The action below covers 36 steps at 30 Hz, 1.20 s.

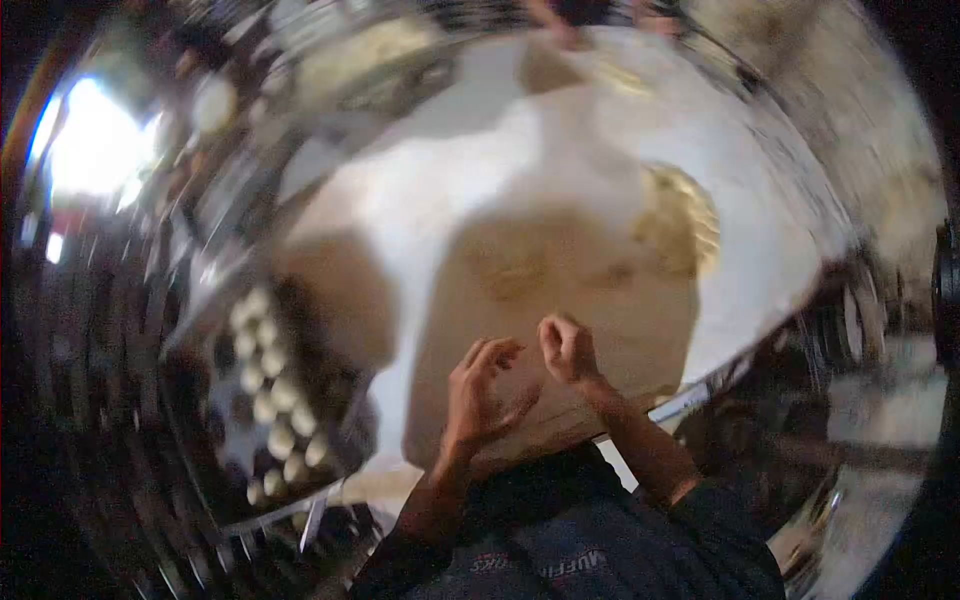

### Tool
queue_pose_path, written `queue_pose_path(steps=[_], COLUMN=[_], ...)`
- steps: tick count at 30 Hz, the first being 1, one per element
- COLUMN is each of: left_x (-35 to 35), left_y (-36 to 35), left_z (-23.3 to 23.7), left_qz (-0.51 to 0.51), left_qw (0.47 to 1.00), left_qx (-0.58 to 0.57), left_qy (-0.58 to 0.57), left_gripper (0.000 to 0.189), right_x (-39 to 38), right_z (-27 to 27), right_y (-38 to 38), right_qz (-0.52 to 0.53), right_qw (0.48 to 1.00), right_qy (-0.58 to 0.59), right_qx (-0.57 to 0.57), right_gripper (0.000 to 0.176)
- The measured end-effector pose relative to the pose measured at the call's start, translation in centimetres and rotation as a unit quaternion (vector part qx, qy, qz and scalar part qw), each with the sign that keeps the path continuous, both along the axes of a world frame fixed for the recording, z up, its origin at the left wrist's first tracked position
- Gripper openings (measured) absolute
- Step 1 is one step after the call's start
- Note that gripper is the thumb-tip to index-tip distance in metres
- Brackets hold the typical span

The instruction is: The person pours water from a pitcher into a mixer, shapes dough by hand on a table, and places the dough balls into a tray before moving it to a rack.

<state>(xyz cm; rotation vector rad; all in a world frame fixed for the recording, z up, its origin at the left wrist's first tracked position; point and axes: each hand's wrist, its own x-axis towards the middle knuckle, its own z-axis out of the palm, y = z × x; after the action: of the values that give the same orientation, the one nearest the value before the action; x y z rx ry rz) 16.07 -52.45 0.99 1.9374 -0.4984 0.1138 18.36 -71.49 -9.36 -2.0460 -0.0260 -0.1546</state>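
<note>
My left hand is above the near part of the pale table, its fingers bent and its thumb well apart, with nothing seen in it. Close to its right, my right hand is closed with the fingers curled in; whether something small is inside is hidden. The hands are apart from each other. Beyond them, a faint patch of yellowish material lies on the table in shadow. A heap of yellowish pieces, possibly dough, lies further to the right. Motion blur softens everything.
At left, a dark tray holds several pale round balls in rows. More yellowish material lies at the table's far end, near another person's hand. A bright light shines at upper left.
</note>
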Motion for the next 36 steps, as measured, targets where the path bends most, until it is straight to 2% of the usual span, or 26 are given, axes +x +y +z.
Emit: queue_pose_path(steps=[1, 3, 4, 5, 7, 8, 9, 10, 12, 13, 14, 15, 16, 17, 18, 19, 21, 23, 24, 25, 27, 29, 31, 33, 34, 36], left_x=[2.8, 8.5, 11.6, 15.0, 23.7, 24.8, 25.4, 26.1, 25.7, 24.4, 24.0, 24.9, 26.5, 27.9, 30.3, 30.9, 31.1, 30.2, 30.6, 28.7, 20.3, 18.2, 10.4, 5.7, 3.9, 0.8], left_y=[-4.7, -12.2, -16.0, -19.9, -27.2, -29.9, -31.7, -34.0, -37.8, -39.1, -40.1, -40.1, -39.0, -38.3, -39.2, -39.3, -38.3, -35.2, -32.7, -31.5, -29.0, -22.2, -18.1, -13.3, -11.0, -6.8], left_z=[-1.2, -5.0, -6.1, -7.6, -16.9, -15.7, -13.7, -12.9, -13.8, -12.5, -10.8, -12.1, -14.1, -15.2, -15.0, -15.4, -15.7, -16.7, -19.2, -17.1, -9.3, -15.7, -13.3, -14.7, -15.3, -16.3], left_qz=[-0.067, -0.168, -0.170, -0.171, -0.161, -0.174, -0.151, -0.118, -0.077, -0.027, -0.026, -0.032, -0.163, -0.272, -0.108, -0.098, -0.109, -0.150, -0.141, -0.128, 0.069, 0.055, 0.001, 0.022, 0.027, 0.038], left_qw=[0.995, 0.980, 0.972, 0.961, 0.962, 0.961, 0.962, 0.906, 0.928, 0.950, 0.936, 0.932, 0.928, 0.844, 0.804, 0.804, 0.870, 0.892, 0.941, 0.963, 0.950, 0.985, 0.955, 0.933, 0.908, 0.920], left_qx=[0.052, 0.084, 0.106, 0.134, 0.006, 0.019, 0.215, 0.398, 0.358, 0.308, 0.321, 0.334, 0.132, -0.083, 0.011, 0.014, 0.168, 0.112, 0.167, 0.215, 0.203, 0.049, -0.223, -0.275, -0.316, -0.284], left_qy=[0.042, 0.066, 0.119, 0.173, 0.218, 0.213, 0.070, -0.084, -0.072, -0.047, 0.140, 0.138, 0.307, 0.454, 0.584, 0.587, 0.451, 0.412, 0.260, 0.099, 0.228, 0.157, 0.194, 0.232, 0.272, 0.267], left_gripper=[0.036, 0.033, 0.034, 0.035, 0.038, 0.038, 0.040, 0.041, 0.042, 0.044, 0.050, 0.050, 0.051, 0.052, 0.029, 0.029, 0.027, 0.028, 0.029, 0.030, 0.030, 0.027, 0.025, 0.026, 0.028, 0.029], right_x=[-1.5, -4.4, -5.1, -5.7, -6.0, -5.5, -4.7, -3.8, -0.8, 0.0, 1.3, 2.9, 5.3, 8.5, 10.9, 11.8, 13.8, 14.8, 14.1, 13.1, 10.8, 8.6, 5.5, 0.7, -1.3, -4.6], right_z=[-2.2, -6.0, -6.5, -6.8, -6.4, -5.3, -4.2, -3.5, -2.1, -1.9, -5.0, -5.5, -5.3, -5.3, -5.5, -6.0, -6.3, -6.1, -6.1, -5.4, -4.2, -4.0, -3.8, -4.0, -2.5, -2.6], right_y=[-3.7, -8.4, -10.0, -11.2, -13.4, -13.7, -13.1, -13.3, -14.2, -14.7, -15.0, -15.2, -14.8, -13.4, -12.3, -12.2, -12.4, -12.4, -11.7, -11.4, -10.5, -8.8, -6.3, -3.1, -2.2, 1.7], right_qz=[-0.015, -0.069, -0.095, -0.087, -0.094, -0.080, -0.059, -0.079, -0.102, -0.109, -0.008, -0.052, -0.089, -0.206, -0.314, -0.312, -0.353, -0.389, -0.374, -0.371, -0.377, -0.402, -0.421, -0.330, -0.262, -0.287], right_qw=[0.996, 0.982, 0.980, 0.988, 0.987, 0.991, 0.991, 0.991, 0.963, 0.918, 0.826, 0.668, 0.473, 0.537, 0.581, 0.577, 0.504, 0.432, 0.442, 0.445, 0.585, 0.631, 0.677, 0.824, 0.717, 0.772], right_qy=[0.080, -0.138, -0.137, -0.125, -0.124, -0.062, 0.000, 0.020, 0.089, 0.164, 0.114, 0.155, 0.187, 0.041, -0.102, -0.094, 0.006, 0.094, 0.069, 0.068, 0.052, 0.103, 0.153, 0.095, 0.057, 0.054], right_qx=[0.032, -0.113, -0.105, -0.035, 0.042, 0.083, 0.121, 0.106, 0.232, 0.344, 0.551, 0.726, 0.857, 0.817, 0.744, 0.749, 0.788, 0.808, 0.812, 0.812, 0.716, 0.655, 0.584, 0.450, 0.644, 0.565], right_gripper=[0.015, 0.019, 0.019, 0.021, 0.024, 0.025, 0.026, 0.031, 0.039, 0.048, 0.062, 0.066, 0.071, 0.063, 0.056, 0.056, 0.042, 0.029, 0.025, 0.025, 0.040, 0.028, 0.019, 0.048, 0.034, 0.036])
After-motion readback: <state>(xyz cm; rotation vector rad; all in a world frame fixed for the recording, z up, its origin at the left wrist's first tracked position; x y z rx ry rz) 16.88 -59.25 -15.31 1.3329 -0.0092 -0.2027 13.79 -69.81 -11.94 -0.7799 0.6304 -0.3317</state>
